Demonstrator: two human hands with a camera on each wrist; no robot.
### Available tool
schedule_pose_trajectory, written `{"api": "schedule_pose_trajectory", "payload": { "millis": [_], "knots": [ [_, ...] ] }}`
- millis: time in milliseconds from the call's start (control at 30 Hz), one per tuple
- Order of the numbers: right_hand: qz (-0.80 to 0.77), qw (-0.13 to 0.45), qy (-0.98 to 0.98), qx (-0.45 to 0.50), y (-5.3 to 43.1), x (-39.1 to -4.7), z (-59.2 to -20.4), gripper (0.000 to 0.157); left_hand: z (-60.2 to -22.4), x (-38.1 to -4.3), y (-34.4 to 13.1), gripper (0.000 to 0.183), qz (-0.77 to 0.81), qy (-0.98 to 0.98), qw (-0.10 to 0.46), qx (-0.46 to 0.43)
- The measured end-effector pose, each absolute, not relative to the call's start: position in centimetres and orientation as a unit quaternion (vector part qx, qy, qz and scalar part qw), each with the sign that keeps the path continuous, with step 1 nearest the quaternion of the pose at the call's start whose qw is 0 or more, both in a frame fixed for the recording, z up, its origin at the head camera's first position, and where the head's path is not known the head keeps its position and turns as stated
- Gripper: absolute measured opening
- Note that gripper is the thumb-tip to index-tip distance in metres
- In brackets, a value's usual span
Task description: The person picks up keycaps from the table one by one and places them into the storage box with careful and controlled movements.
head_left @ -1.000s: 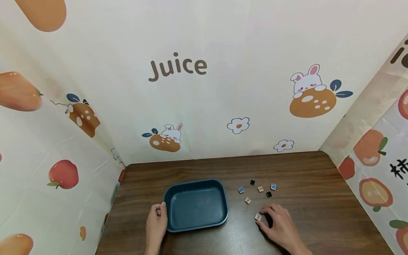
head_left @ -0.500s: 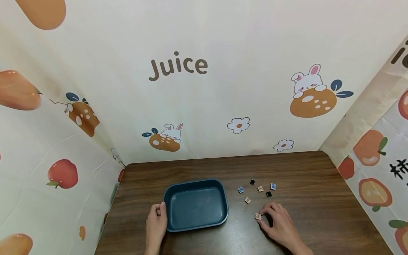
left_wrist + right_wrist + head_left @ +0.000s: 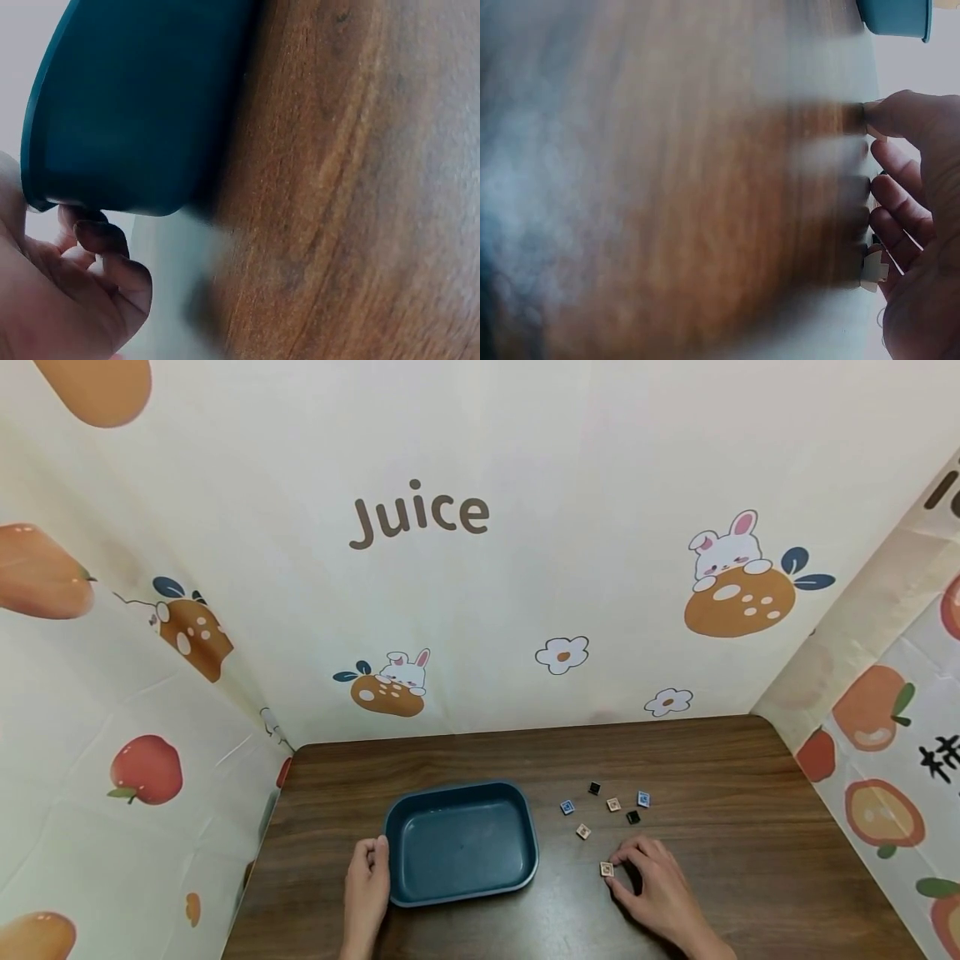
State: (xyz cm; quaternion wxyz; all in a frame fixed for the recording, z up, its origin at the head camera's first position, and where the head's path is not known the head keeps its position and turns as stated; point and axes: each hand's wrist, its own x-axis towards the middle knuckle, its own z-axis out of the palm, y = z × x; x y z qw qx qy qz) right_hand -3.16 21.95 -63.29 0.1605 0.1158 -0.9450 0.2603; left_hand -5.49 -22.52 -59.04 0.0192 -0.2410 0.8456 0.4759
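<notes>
My left hand (image 3: pixel 367 885) grips the left rim of a dark teal rectangular tray (image 3: pixel 463 896). In the left wrist view its fingers curl beneath the tray's lip, the thumb over the edge. Low on the table to the right, my right hand (image 3: pixel 654 887) pinches a small beige square piece (image 3: pixel 607 869), like a keycap, between thumb and index finger. Beyond it lie several similar pieces: blue ones (image 3: pixel 567 807), black ones (image 3: pixel 633 817) and beige ones (image 3: pixel 583 832). In the right wrist view the fingers partly hide the pieces behind them.
The brown wooden table (image 3: pixel 720 827) meets a pale curtain (image 3: pixel 480 602) printed with fruit and rabbits at the back. More printed cloth (image 3: pixel 885 752) hangs along the right side, and also on the left.
The beige piece in my right fingers has turned slightly so that its edges sit squarer to view. My left hand has shifted a touch leftward at the tray's rim.
</notes>
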Motion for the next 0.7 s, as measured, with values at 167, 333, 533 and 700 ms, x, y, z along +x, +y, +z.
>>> {"api": "schedule_pose_trajectory", "payload": {
  "millis": [167, 333, 533, 700],
  "knots": [
    [0.263, 0.156, -0.946, 0.109, 21.9, -3.0, -63.2, 0.04, -58.7, -5.8, -22.8, 0.043, 0.529, 0.809, 0.041, -0.254],
    [0.26, 0.162, -0.945, 0.112, 21.9, -3.1, -63.2, 0.039, -57.6, -6.2, -23.9, 0.051, 0.587, 0.759, 0.102, -0.264],
    [0.261, 0.172, -0.943, 0.117, 22.0, -3.1, -63.2, 0.039, -56.6, -6.7, -25.4, 0.053, 0.61, 0.742, 0.137, -0.242],
    [0.266, 0.171, -0.941, 0.119, 22.0, -3.0, -63.2, 0.04, -56.3, -7.1, -25.9, 0.049, 0.61, 0.741, 0.144, -0.24]
  ]
}}
